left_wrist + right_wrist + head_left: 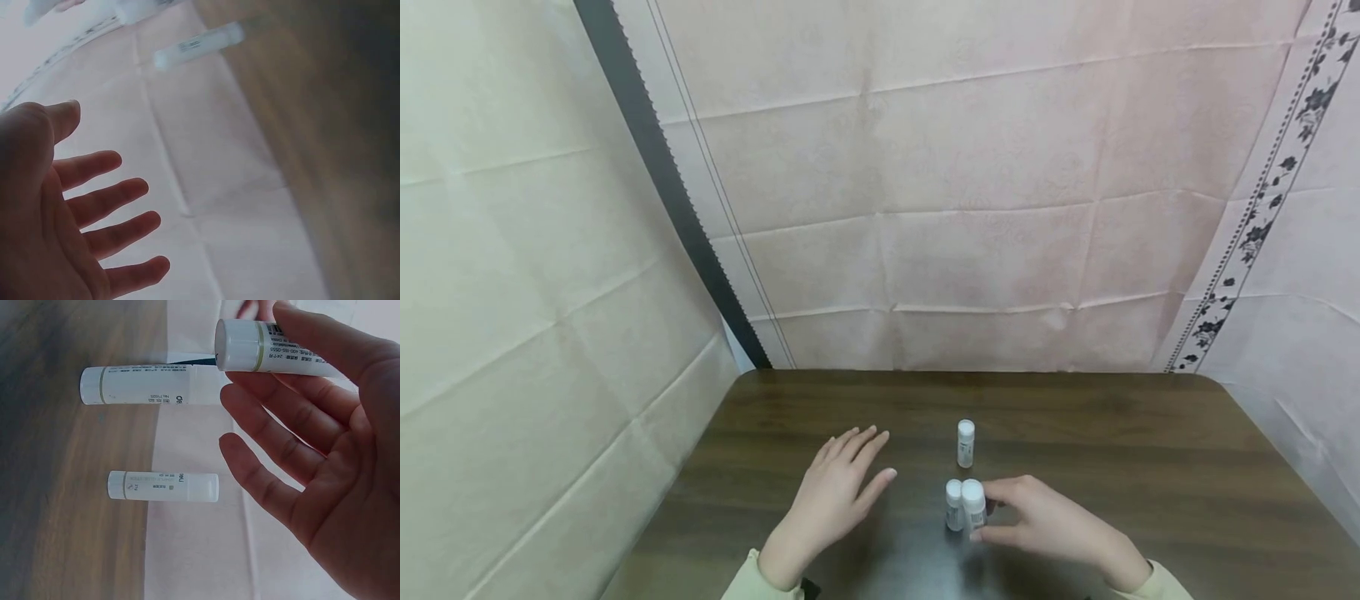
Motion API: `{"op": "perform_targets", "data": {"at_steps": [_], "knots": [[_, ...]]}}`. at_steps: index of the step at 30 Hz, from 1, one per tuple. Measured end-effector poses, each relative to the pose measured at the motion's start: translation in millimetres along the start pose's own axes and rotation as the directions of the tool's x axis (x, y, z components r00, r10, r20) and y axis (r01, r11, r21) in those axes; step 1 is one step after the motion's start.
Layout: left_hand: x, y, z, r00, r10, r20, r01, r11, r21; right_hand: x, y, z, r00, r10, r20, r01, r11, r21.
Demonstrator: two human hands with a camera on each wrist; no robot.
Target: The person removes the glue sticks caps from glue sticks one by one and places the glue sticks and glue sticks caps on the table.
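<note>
My right hand [1052,521] grips a white glue stick [973,493] upright between thumb and fingers. In the right wrist view its white bottom end points away from the palm, and small print shows on the label. A second glue stick [954,508] stands upright just left of it; the two overlap in the head view. Farther back on the table stands a third glue stick [966,446], also in the right wrist view as the lower tube [164,486]. To the left, my left hand [831,500] hovers palm down, holding nothing, its fingers spread and nearly straight.
A dark brown wooden table [1120,433] lies under both hands. Behind it hangs a pale pink creased cloth [970,167], with a cream cloth [535,350] on the left and a whitish one with a floral border [1255,225] on the right.
</note>
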State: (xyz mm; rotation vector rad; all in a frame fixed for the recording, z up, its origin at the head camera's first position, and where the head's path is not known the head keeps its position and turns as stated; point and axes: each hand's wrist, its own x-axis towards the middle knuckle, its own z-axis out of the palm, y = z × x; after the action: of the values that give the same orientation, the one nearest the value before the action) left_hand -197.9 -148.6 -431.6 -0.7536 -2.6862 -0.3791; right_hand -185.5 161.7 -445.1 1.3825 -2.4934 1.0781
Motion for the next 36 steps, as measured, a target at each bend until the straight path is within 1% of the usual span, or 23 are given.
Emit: {"op": "perform_targets", "data": {"at_steps": [4,7,9,12,16,20,26,28,32,36], "knots": [[17.0,12.2,-17.4,0.998,0.062,-0.031,-0.062,0.998,0.005,1,-1,2,1.000,0.002,0.008,-0.002,1.000,-0.002],[29.6,27.2,-30.9,0.989,0.143,-0.045,-0.142,0.990,0.021,2,-2,2,1.000,0.008,0.019,-0.008,1.000,0.014],[36.8,38.4,-38.7,0.978,0.204,-0.048,-0.202,0.979,0.041,3,-2,3,1.000,0.008,0.025,-0.008,1.000,0.022],[45.2,53.0,-47.9,0.954,0.294,-0.053,-0.291,0.955,0.050,4,-2,3,0.999,0.011,0.033,-0.012,0.999,0.033],[51.5,63.9,-52.8,0.929,0.364,-0.063,-0.362,0.931,0.039,5,0,3,0.999,0.018,0.045,-0.020,0.999,0.050],[52.2,66.3,-49.8,0.919,0.390,-0.060,-0.389,0.921,0.024,5,0,4,0.998,0.032,0.050,-0.034,0.998,0.053],[46.3,68.6,-45.3,0.897,0.437,-0.065,-0.438,0.899,0.000,5,-1,5,0.998,0.025,0.052,-0.027,0.999,0.045],[44.4,70.0,-45.3,0.891,0.449,-0.063,-0.451,0.892,-0.011,5,-1,6,0.999,0.024,0.047,-0.025,0.999,0.033],[41.0,72.2,-47.5,0.886,0.460,-0.058,-0.462,0.887,-0.024,6,-1,6,0.999,0.030,0.043,-0.031,0.999,0.022],[38.7,74.4,-48.8,0.870,0.491,-0.047,-0.491,0.871,-0.003,7,-2,6,0.998,0.041,0.053,-0.043,0.998,0.039]]}}
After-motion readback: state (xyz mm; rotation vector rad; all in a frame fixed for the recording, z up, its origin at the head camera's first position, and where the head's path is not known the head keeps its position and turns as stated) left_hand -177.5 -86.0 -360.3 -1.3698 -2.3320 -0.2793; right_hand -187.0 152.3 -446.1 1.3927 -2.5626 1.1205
